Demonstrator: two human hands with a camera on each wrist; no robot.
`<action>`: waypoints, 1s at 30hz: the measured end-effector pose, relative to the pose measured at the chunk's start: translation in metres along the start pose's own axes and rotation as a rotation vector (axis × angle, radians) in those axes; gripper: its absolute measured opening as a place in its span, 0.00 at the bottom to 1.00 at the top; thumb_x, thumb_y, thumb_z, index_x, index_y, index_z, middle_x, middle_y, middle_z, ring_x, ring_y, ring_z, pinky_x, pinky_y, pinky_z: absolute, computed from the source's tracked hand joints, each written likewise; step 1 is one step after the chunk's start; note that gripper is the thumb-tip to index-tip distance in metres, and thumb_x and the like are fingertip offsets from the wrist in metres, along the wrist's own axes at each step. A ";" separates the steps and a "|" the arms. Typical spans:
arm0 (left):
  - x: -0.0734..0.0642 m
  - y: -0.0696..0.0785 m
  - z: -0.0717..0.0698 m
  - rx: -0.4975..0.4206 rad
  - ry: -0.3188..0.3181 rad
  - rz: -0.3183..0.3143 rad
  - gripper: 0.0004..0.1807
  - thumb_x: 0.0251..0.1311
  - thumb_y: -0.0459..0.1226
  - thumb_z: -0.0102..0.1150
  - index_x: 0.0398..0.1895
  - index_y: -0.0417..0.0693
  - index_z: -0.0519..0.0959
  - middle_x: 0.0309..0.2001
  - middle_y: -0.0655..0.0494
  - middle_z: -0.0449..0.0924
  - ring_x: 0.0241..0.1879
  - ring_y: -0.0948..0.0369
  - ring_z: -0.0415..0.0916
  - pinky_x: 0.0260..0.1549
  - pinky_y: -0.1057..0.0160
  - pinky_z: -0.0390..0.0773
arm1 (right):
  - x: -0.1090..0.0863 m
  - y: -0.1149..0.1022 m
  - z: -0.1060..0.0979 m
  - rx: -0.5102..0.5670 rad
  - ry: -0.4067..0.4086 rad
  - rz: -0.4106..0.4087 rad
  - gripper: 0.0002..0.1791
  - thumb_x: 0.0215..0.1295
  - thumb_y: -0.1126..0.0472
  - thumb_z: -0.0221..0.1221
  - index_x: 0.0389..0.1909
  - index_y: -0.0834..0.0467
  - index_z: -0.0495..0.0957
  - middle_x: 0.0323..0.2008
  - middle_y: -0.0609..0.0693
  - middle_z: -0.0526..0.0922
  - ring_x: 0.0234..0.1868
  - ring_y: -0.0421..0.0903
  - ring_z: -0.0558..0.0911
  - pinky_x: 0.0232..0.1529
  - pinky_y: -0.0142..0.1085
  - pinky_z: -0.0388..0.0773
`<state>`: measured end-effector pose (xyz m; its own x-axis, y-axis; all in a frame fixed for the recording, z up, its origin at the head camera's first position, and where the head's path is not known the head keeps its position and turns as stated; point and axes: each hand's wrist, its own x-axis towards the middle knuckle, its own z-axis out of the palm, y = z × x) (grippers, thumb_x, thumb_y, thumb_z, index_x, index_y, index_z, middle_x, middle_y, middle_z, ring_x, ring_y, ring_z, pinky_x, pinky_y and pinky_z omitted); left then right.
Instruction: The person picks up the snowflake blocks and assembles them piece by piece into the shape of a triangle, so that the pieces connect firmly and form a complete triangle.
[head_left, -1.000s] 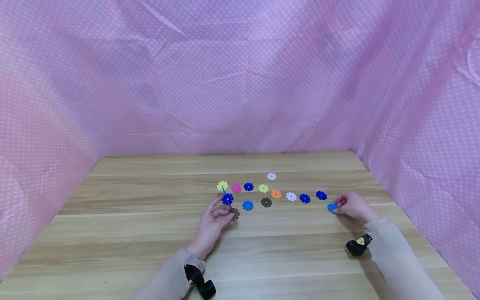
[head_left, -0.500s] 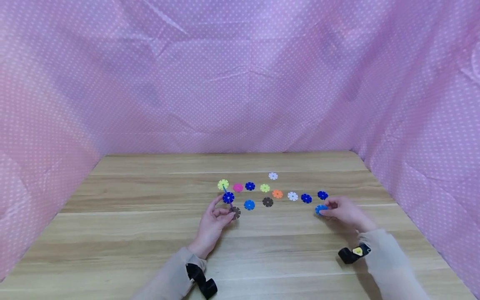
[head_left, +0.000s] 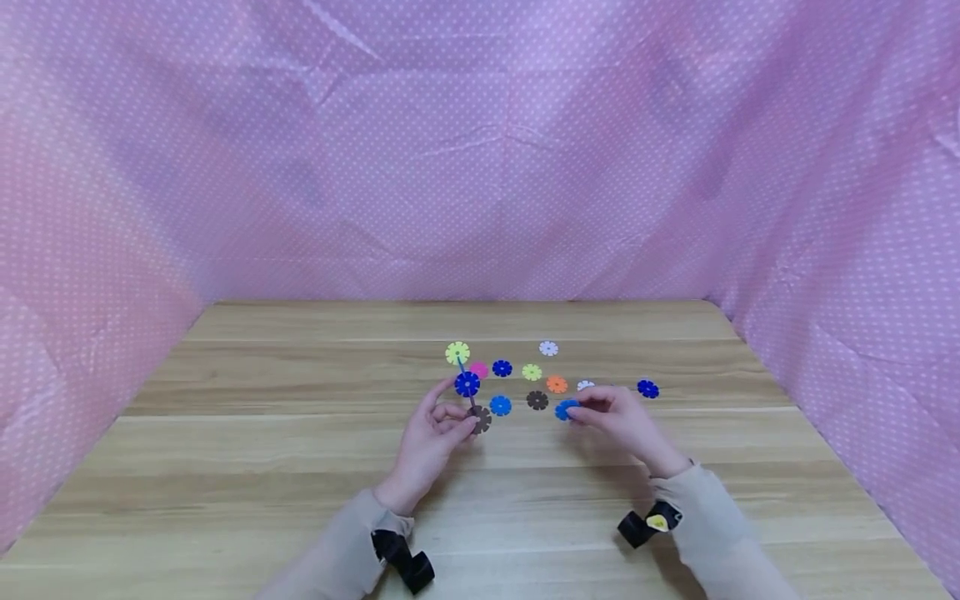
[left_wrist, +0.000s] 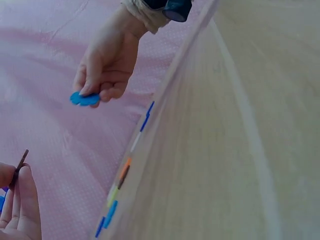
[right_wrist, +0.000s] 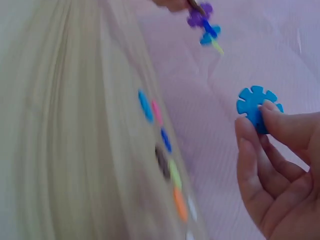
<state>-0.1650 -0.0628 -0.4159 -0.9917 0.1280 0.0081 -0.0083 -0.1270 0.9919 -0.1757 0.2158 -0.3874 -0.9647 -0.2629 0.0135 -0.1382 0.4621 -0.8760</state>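
Note:
My left hand (head_left: 423, 446) pinches the brown end disc (head_left: 482, 420) of a chain of slotted discs, held above the table. A dark blue disc (head_left: 467, 384) sits mid-chain and a yellow-green disc (head_left: 457, 352) at its far end; a purple one (right_wrist: 200, 16) also shows in the right wrist view. My right hand (head_left: 626, 425) holds a single light blue slotted disc (right_wrist: 252, 104) between thumb and fingers, raised and apart from the chain. In the left wrist view this light blue disc (left_wrist: 84, 99) lies nearly edge-on.
Loose slotted discs lie flat on the wooden table (head_left: 300, 467): pink (head_left: 478, 370), dark blue (head_left: 502, 368), light blue (head_left: 500, 406), brown (head_left: 537, 401), yellow-green (head_left: 532, 372), orange (head_left: 557, 384), white (head_left: 548, 348) and others. Pink dotted cloth (head_left: 480, 167) surrounds the back and sides.
My right hand has moved left with the light blue disc, from the right end of the row towards the chain. My left hand has lifted the chain slightly and shifted it a little right.

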 end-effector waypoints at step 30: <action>-0.016 0.034 0.009 -0.034 -0.024 0.047 0.37 0.53 0.20 0.58 0.68 0.39 0.59 0.30 0.56 0.77 0.29 0.66 0.79 0.33 0.68 0.83 | -0.001 -0.044 0.059 -0.152 0.196 -0.520 0.06 0.53 0.70 0.66 0.31 0.57 0.84 0.30 0.46 0.85 0.33 0.38 0.80 0.35 0.33 0.81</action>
<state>-0.1487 -0.0601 -0.3808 -0.9877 0.1451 0.0577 0.0331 -0.1669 0.9854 -0.1550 0.1454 -0.3773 -0.7829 -0.3330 0.5255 -0.6220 0.4342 -0.6516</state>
